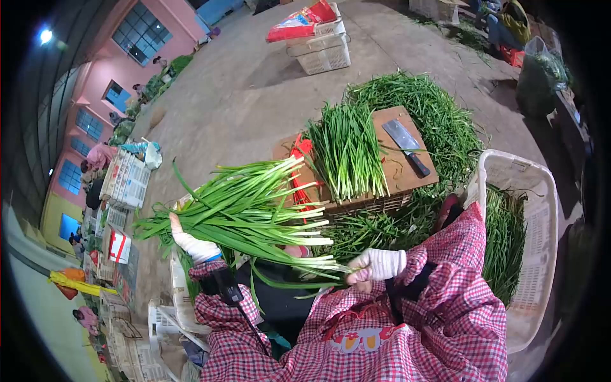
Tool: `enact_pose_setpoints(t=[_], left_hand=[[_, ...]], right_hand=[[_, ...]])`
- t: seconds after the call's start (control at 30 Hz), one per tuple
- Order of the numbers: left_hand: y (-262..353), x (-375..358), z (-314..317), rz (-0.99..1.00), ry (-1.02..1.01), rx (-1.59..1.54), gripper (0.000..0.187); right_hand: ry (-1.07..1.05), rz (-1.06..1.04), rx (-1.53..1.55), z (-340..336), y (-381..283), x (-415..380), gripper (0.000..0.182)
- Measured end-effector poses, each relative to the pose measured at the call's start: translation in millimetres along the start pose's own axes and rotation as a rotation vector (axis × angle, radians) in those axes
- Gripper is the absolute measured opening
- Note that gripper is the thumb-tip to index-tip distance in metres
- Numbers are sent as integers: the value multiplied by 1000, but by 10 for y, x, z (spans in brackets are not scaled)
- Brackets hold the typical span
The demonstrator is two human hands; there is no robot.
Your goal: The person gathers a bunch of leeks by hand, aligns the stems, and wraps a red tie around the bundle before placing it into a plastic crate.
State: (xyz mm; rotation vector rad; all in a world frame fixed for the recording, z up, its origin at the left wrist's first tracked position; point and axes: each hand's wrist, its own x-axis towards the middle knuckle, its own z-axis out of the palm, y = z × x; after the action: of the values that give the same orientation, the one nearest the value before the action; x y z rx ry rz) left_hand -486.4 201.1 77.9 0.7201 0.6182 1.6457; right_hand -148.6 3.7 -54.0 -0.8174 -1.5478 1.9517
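Checked smock (356, 347), greens (248, 204) in left hand (194, 246), stalk tips (331, 266) between right fingers (360, 275)

A bunch of long green stalks (245, 207) with slender white ends rests in a person's left hand (191, 245), fanned loosely on its side. Leafy tips bend toward the view's left; pale ends spread unevenly to the right, the lowest meeting the right hand's (375, 264) fingertips.
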Motion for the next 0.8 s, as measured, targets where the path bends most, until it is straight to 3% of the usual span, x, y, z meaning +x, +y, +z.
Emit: enact_pose_setpoints(t=[0.03, 0.07, 0.1, 0.17, 0.23, 0.33, 0.4, 0.43, 0.47, 0.5, 0.57, 0.63, 0.77, 0.8], left_hand=[[-11, 30, -24, 0, -5, -3, 41], [-13, 57, -60, 1, -14, -14, 42], [-16, 74, -89, 3, -25, -25, 42], [27, 33, -66, 11, -207, 2, 41], [52, 14, -26, 18, -183, -49, 39], [87, -7, 8, 10, -189, -67, 38], [97, -52, 94, 13, -201, -72, 38], [94, -124, 221, 14, -211, -76, 38], [83, -254, 369, 46, -196, -2, 37], [74, -333, 477, 43, -208, -8, 37], [65, -438, 583, 26, -209, 43, 37], [27, -250, 292, -10, -176, -64, 38], [53, -338, 327, -104, -156, -61, 40], [73, -313, 281, -108, -90, -57, 42]], right_hand=[[11, 28, -88, -62, 34, -118, 24], [-9, 314, -228, -144, 308, -155, 19], [-69, 141, -772, -231, 379, -224, 20], [-173, 562, -1250, -341, 675, -437, 33], [-123, 754, -1251, -260, 230, -562, 45], [-43, 659, -1229, -136, -585, -505, 57], [204, 365, -1031, -89, -804, -373, 65], [387, -12, -817, -34, -871, -241, 66], [353, 108, -57, 53, -1033, -182, 60], [334, -18, 311, 55, -941, -10, 56], [358, -236, 694, 154, -997, 377, 58], [397, -236, 817, 148, -809, 789, 49], [389, -238, 1078, 175, -665, 973, 29], [229, -315, 1033, 167, -580, 886, 27]])
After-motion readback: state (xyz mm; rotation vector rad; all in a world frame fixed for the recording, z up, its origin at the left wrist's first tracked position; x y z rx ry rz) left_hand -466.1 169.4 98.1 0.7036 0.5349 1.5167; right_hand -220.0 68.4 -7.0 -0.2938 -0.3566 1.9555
